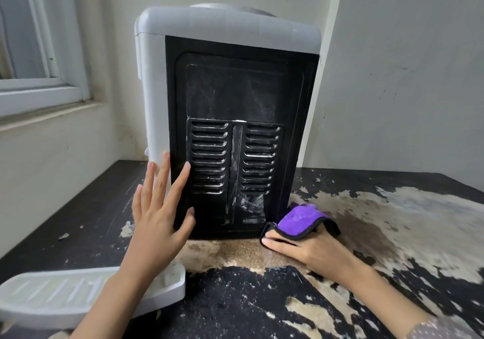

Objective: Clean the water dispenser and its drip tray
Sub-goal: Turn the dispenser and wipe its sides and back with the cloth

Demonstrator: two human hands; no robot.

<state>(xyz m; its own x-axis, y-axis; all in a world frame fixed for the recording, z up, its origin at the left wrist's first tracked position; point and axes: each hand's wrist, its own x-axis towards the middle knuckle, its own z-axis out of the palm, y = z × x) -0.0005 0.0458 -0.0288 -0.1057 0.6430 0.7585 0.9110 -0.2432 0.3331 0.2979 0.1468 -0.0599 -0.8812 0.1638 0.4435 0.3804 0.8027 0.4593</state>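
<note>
On worn surface (392, 234), dispenser (227, 108) stands w/ black back panel facing near. Left hand (159, 207) flat on its near-left corner, fingers (180, 181) spread. Right hand (306, 249) grips purple cloth (298, 220) at base, right. Tray (52, 294) near left.

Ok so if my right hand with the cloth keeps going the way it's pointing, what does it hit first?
Probably the water dispenser. Your right hand, gripping the purple cloth, points up and left along the table toward the black back panel's lower right corner, with nothing visible between, though depth is unclear.
</note>
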